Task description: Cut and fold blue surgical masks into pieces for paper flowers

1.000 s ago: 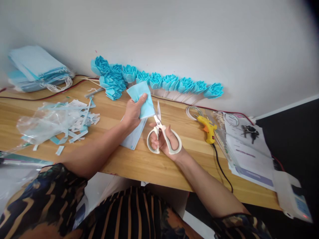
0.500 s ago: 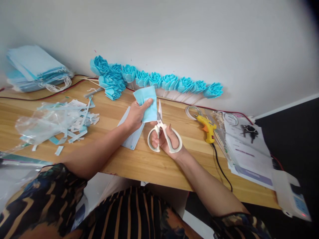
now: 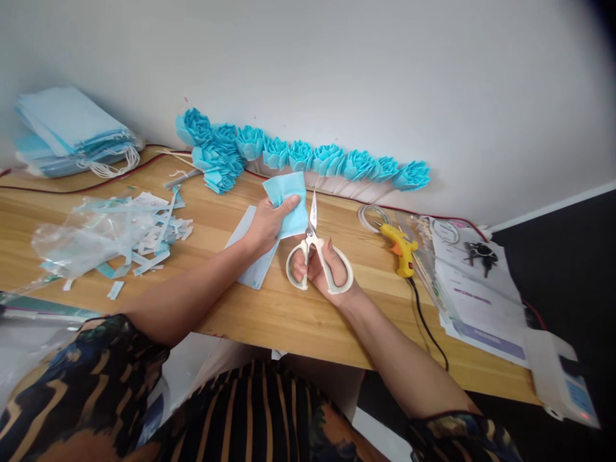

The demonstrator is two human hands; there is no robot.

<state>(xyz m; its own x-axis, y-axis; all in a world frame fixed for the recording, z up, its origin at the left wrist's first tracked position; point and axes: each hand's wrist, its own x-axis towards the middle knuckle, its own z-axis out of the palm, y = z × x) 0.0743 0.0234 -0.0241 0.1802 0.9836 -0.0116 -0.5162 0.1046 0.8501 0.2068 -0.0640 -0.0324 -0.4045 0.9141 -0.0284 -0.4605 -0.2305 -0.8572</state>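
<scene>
My left hand (image 3: 272,221) pinches a light blue piece of mask fabric (image 3: 285,187), thumb on top, raised over the table. My right hand (image 3: 325,269) grips white-handled scissors (image 3: 314,215) through both finger loops. Their blades point away from me and stand partly apart, one alongside the right edge of the fabric; the other blade is largely hidden by it. Beneath my left hand, more pale blue mask fabric (image 3: 260,266) lies on the wooden table (image 3: 298,327).
Blue fabric flowers (image 3: 330,159) line the wall. Stacked masks (image 3: 72,128) sit far left, with a plastic bag (image 3: 86,237) and cut scraps (image 3: 158,237) nearer. On the right are a yellow glue gun (image 3: 402,250), papers (image 3: 476,282), keys (image 3: 481,253) and a power strip (image 3: 561,375).
Both hands have shifted slightly right. The scissors have turned a little and their visible blade shows more broadly beside the fabric, which I still hold.
</scene>
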